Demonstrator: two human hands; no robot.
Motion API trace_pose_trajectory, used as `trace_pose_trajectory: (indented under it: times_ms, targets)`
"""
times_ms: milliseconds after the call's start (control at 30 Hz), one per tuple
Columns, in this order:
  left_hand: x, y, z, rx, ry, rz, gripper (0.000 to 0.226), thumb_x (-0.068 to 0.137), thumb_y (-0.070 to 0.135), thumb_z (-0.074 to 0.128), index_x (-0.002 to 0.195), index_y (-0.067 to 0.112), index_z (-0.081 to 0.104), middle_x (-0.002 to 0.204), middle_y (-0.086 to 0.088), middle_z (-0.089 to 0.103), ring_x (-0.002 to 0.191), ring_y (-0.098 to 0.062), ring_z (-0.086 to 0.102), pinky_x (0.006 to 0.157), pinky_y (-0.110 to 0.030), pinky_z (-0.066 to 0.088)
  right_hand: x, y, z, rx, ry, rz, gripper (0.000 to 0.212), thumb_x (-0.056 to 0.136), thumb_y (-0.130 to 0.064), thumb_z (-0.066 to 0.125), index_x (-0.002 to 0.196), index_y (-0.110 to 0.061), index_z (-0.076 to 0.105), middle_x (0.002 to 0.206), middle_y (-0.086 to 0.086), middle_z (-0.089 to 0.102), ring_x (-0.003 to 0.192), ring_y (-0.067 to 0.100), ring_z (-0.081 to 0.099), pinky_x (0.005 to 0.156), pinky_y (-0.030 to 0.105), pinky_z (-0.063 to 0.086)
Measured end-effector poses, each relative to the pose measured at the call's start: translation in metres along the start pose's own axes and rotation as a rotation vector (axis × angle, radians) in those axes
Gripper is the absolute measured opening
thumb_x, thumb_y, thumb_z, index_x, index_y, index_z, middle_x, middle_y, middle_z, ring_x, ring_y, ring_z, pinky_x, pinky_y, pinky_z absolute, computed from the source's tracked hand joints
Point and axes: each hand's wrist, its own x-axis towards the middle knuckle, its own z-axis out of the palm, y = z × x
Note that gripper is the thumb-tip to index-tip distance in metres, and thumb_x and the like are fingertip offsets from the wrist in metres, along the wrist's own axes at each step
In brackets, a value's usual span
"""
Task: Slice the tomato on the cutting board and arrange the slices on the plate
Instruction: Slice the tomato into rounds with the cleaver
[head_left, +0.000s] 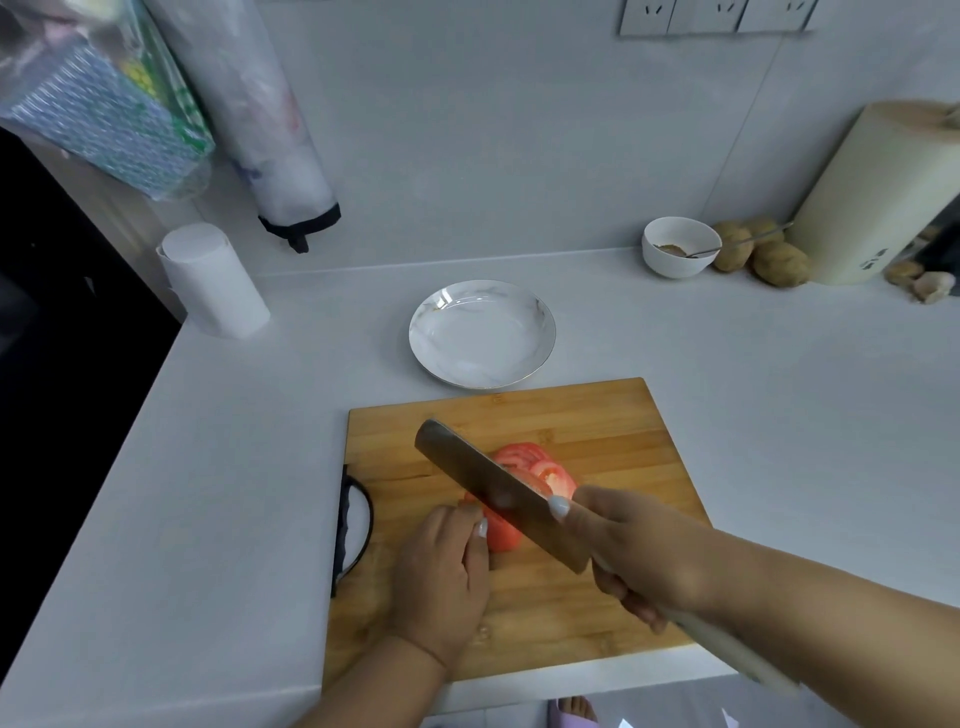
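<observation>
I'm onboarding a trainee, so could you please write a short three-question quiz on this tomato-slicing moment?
1. True or false: the plate already holds tomato slices.
2. Which hand holds the knife: A left, B right?
3. What does the left hand steady on the cutting board?

Key: 1 false, the plate is bare. 2 B, the right hand. 3 the uncut part of the tomato; cut slices lie beyond the blade.

Red tomato (504, 535) partly sliced on wooden cutting board (613, 436), slices (540, 467) fanned, white plate (441, 358) behind
</observation>
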Motion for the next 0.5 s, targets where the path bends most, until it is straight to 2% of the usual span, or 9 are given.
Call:
trace_pose_trajectory:
  times_ms: [67,233,333,433,500]
  targets:
    - [0.0,-0.001,0.001,-0.018,0.003,-0.001,0.016,0.094,0.025,0.048,0.099,0.023,0.062,0.089,0.008,0.061,0.08,-0.008,0.056,0.066,-0.022,0.05,-0.004,0.005,0.0,0.0,-0.017,0.02,0.05,0.092,-0.062,0.036,0.107,-0.017,0.051,0.062,0.005,0.051,0.036,0.011,0.043,0.046,0.025,0.045]
    - [0.0,-0.004,0.0,-0.04,-0.007,0.043,0.024,0.093,0.033,0.041,0.099,0.023,0.061,0.089,0.007,0.06,0.078,-0.008,0.056,0.064,-0.023,0.051,-0.009,0.013,0.001,-0.009,-0.048,0.043,0.044,0.091,-0.062,0.037,0.101,-0.021,0.051,0.065,0.005,0.053,0.037,0.009,0.044,0.051,0.027,0.049]
    - [0.0,-0.004,0.0,-0.044,0.002,0.053,0.023,0.093,0.033,0.042,0.099,0.022,0.062,0.089,0.006,0.06,0.078,-0.007,0.055,0.063,-0.022,0.05,-0.008,0.013,0.003,-0.022,-0.051,0.048,0.043,0.091,-0.062,0.036,0.103,-0.023,0.05,0.064,0.004,0.054,0.036,0.007,0.044,0.051,0.026,0.05]
    - [0.0,-0.004,0.0,-0.044,-0.016,0.045,0.024,0.096,0.033,0.04,0.1,0.023,0.062,0.09,0.007,0.06,0.079,-0.007,0.055,0.065,-0.019,0.049,-0.001,0.007,0.005,-0.031,-0.051,0.046,0.047,0.092,-0.062,0.035,0.114,-0.023,0.047,0.065,0.004,0.053,0.036,0.007,0.044,0.049,0.025,0.048]
    - [0.0,-0.003,0.0,-0.033,-0.028,0.053,0.025,0.096,0.034,0.039,0.1,0.023,0.062,0.09,0.008,0.059,0.079,-0.007,0.055,0.064,-0.019,0.048,0.005,0.0,0.008,-0.048,-0.034,0.033,0.046,0.093,-0.061,0.034,0.111,-0.021,0.048,0.068,0.005,0.054,0.038,0.008,0.045,0.049,0.025,0.047]
